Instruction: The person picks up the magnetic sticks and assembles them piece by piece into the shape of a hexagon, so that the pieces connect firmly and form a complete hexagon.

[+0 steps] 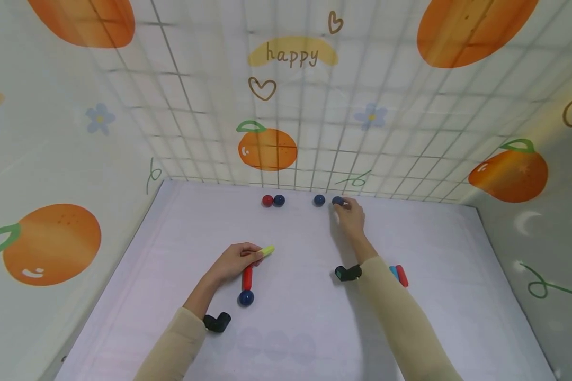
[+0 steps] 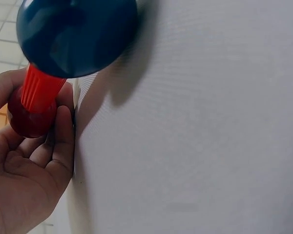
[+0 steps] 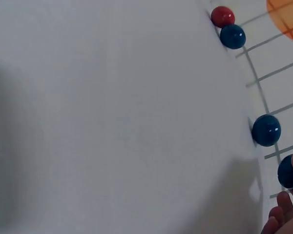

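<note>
My left hand (image 1: 238, 262) holds a joined piece at front left of centre. A red ball (image 2: 31, 119) sits between its fingers and thumb in the left wrist view. From it a ribbed red rod (image 1: 247, 278) leads to a dark blue ball (image 1: 246, 298), and a yellow-green rod (image 1: 268, 250) points out past the fingertips. At the table's back edge my right hand (image 1: 352, 217) pinches another blue ball (image 1: 337, 201), also partly visible behind the thumb in the right wrist view.
Just left of the right hand sits a loose blue ball (image 1: 319, 200). Farther left, a red ball (image 1: 267, 201) and a blue ball (image 1: 279, 200) are side by side. Beside the right sleeve lie a light blue rod (image 1: 394, 272) and a red rod (image 1: 402, 275). A patterned curtain (image 1: 209, 132) borders the white table (image 1: 295, 312).
</note>
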`<state>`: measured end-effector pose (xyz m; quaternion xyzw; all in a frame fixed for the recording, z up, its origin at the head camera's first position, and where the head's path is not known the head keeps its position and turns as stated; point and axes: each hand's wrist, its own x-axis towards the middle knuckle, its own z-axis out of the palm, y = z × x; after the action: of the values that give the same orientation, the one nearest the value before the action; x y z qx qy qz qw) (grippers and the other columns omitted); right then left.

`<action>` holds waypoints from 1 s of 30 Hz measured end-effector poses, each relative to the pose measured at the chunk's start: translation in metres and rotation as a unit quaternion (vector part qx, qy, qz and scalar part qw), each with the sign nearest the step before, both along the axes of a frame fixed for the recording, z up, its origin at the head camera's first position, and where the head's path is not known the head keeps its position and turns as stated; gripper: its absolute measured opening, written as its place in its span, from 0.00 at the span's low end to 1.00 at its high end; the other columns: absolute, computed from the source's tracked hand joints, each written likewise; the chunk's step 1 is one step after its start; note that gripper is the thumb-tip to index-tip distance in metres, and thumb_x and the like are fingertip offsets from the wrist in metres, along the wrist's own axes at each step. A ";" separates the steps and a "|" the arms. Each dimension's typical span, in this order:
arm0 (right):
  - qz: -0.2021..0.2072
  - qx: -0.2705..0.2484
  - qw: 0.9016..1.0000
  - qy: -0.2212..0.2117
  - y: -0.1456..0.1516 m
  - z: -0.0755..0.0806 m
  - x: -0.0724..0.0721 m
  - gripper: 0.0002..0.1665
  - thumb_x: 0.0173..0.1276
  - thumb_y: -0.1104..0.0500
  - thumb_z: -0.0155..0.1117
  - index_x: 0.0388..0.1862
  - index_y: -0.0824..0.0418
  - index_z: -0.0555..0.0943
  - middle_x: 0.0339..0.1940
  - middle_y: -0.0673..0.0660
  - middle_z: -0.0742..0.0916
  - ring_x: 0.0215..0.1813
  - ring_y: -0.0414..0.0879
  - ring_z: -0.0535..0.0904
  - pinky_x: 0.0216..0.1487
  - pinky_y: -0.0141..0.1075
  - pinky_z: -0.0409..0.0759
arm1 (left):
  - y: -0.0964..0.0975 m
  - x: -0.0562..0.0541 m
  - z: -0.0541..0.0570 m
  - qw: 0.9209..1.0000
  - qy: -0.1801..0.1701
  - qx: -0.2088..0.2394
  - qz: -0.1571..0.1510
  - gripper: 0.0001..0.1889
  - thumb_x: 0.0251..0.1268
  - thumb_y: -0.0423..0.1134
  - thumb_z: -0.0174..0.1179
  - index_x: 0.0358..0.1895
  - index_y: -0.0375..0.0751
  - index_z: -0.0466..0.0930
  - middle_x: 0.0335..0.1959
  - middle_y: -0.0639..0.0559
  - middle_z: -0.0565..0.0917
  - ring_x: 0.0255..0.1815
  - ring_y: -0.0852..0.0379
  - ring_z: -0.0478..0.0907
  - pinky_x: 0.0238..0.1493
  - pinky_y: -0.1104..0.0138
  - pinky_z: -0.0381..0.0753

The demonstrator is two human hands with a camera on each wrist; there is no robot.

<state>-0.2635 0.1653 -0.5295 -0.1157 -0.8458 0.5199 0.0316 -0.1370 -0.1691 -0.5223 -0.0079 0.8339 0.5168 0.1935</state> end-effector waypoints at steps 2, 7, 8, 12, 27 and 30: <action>0.005 -0.013 1.000 -0.003 0.000 0.003 0.003 0.29 0.73 0.53 0.62 0.69 0.62 0.72 0.60 0.67 0.78 0.61 0.60 0.74 0.63 0.50 0.69 | 0.000 0.000 0.000 1.000 0.004 -0.001 -0.001 0.15 0.70 0.48 0.64 0.52 0.45 0.85 0.35 0.53 0.85 0.38 0.52 0.79 0.42 0.62 0.76; 0.015 -0.030 0.999 -0.003 -0.002 0.011 0.012 0.29 0.73 0.55 0.63 0.69 0.63 0.72 0.60 0.67 0.78 0.59 0.61 0.75 0.58 0.49 0.73 | 0.000 -0.001 0.000 1.000 0.003 0.001 -0.001 0.15 0.70 0.48 0.64 0.52 0.45 0.85 0.35 0.53 0.85 0.38 0.52 0.79 0.42 0.62 0.77; 0.016 -0.033 0.999 -0.003 -0.002 0.013 0.014 0.29 0.72 0.55 0.63 0.68 0.63 0.73 0.59 0.67 0.79 0.58 0.61 0.75 0.57 0.49 0.73 | 0.000 -0.001 0.000 1.000 0.002 0.002 -0.001 0.15 0.70 0.48 0.64 0.52 0.45 0.84 0.35 0.53 0.85 0.38 0.52 0.79 0.42 0.62 0.77; 0.024 -0.036 0.999 0.003 -0.006 0.012 0.022 0.28 0.71 0.55 0.65 0.66 0.63 0.74 0.56 0.66 0.81 0.55 0.60 0.76 0.53 0.46 0.74 | 0.000 -0.001 0.000 1.000 0.001 0.002 0.001 0.15 0.69 0.48 0.64 0.52 0.45 0.85 0.35 0.53 0.85 0.38 0.52 0.79 0.42 0.62 0.76; 0.080 -0.050 0.995 0.027 -0.037 0.006 0.075 0.23 0.69 0.55 0.69 0.61 0.60 0.80 0.47 0.60 0.84 0.40 0.50 0.76 0.39 0.38 0.72 | 0.001 -0.001 -0.002 1.000 0.006 0.006 0.000 0.15 0.70 0.47 0.63 0.52 0.43 0.85 0.35 0.52 0.86 0.37 0.54 0.79 0.40 0.64 0.76; 0.093 -0.060 0.994 0.024 -0.046 0.005 0.083 0.23 0.68 0.54 0.70 0.60 0.59 0.81 0.45 0.59 0.84 0.39 0.49 0.77 0.38 0.37 0.72 | 0.001 -0.001 -0.001 1.000 0.005 0.006 0.003 0.15 0.70 0.47 0.63 0.52 0.43 0.85 0.35 0.52 0.86 0.37 0.54 0.79 0.40 0.64 0.75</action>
<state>-0.1803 0.1194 -0.5247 -0.0259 -0.8193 0.5728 -0.0038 -0.1379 -0.1679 -0.5235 -0.0066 0.8320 0.5220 0.1881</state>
